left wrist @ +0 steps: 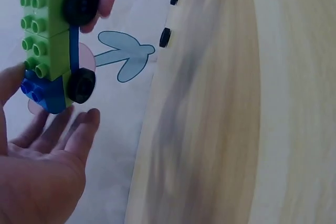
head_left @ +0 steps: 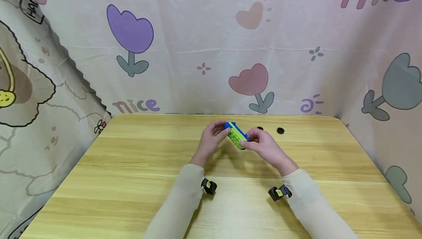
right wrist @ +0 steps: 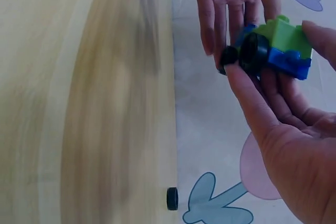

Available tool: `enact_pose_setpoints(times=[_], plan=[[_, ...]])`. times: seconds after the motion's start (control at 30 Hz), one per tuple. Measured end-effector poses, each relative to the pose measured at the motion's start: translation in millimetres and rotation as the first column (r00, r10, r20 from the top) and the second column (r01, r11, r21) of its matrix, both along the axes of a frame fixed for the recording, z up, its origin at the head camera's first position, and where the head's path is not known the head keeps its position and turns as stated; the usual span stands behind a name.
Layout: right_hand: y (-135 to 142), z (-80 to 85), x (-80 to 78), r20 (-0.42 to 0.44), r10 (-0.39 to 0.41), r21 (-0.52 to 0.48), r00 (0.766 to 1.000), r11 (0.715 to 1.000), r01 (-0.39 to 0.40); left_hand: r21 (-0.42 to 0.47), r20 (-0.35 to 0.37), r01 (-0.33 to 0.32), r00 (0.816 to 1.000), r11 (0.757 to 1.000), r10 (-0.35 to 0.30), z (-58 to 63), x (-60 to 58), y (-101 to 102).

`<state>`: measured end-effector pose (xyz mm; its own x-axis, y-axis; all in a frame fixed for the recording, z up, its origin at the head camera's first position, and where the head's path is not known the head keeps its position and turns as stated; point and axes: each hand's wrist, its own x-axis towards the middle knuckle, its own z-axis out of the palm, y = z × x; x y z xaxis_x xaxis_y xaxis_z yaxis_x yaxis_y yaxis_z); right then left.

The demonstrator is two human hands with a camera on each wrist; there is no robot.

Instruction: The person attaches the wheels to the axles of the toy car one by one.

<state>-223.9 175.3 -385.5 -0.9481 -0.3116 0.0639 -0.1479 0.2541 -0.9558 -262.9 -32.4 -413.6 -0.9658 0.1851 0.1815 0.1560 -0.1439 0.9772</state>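
Observation:
A toy car (head_left: pixel 238 135) of lime-green and blue building blocks is held up above the table between both hands. Its studded green top tilts toward the head camera. Two black wheels show along one side in the left wrist view, the nearer being this wheel (left wrist: pixel 82 85). My left hand (head_left: pixel 211 140) holds the blue end, thumb on the studded face and fingers behind. At the opposite end, my right hand (head_left: pixel 265 146) grips the car between thumb and fingers. In the right wrist view, its index fingertip (right wrist: pixel 233 72) lies right by a black wheel (right wrist: pixel 254 53).
Two loose black wheels lie near the table's back edge, one wheel (head_left: pixel 280 130) right of the hands and another wheel (head_left: pixel 260 128) partly hidden behind the right hand. A printed cloth (head_left: pixel 197 30) hangs behind the wooden table (head_left: pixel 132 165) and along its sides.

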Motion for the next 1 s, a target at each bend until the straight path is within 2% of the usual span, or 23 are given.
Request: enact_pose_setpoints(times=[0.1, 0.2, 0.4, 0.57, 0.73, 1.0], plan=[[-1.4, -1.1, 1.2, -0.028, -0.034, 0.020, 0.999, 0.999, 0.035, 0.022, 0.074, 0.006, 0.997, 1.000, -0.007, 0.5, 1.7, 1.8], [-3.2, -2.7, 1.7, -0.042, -0.047, 0.035, 0.998, 0.998, 0.048, 0.050, 0.117, 0.030, 0.993, 0.998, -0.036, 1.1, 3.7, 1.7], [-9.1, -2.9, 3.2, -0.057, -0.049, 0.066, 0.997, 0.996, 0.053, 0.064, 0.132, 0.056, 0.989, 0.996, -0.064, 1.8, 4.8, 0.8], [-12.4, -2.3, 5.2, -0.077, -0.047, 0.103, 0.996, 0.993, 0.055, 0.061, 0.113, 0.062, 0.991, 0.996, -0.068, 4.7, 5.8, 1.9], [-11.2, -2.5, 5.5, -0.097, 0.011, 0.127, 0.995, 0.992, 0.001, 0.056, 0.106, 0.070, 0.991, 0.996, -0.076, 5.2, 6.4, 0.8], [-6.5, -2.1, 4.9, -0.103, 0.126, 0.212, 0.987, 0.972, -0.102, 0.023, 0.129, 0.106, 0.986, 0.994, -0.108, 4.4, 6.8, -2.1]])
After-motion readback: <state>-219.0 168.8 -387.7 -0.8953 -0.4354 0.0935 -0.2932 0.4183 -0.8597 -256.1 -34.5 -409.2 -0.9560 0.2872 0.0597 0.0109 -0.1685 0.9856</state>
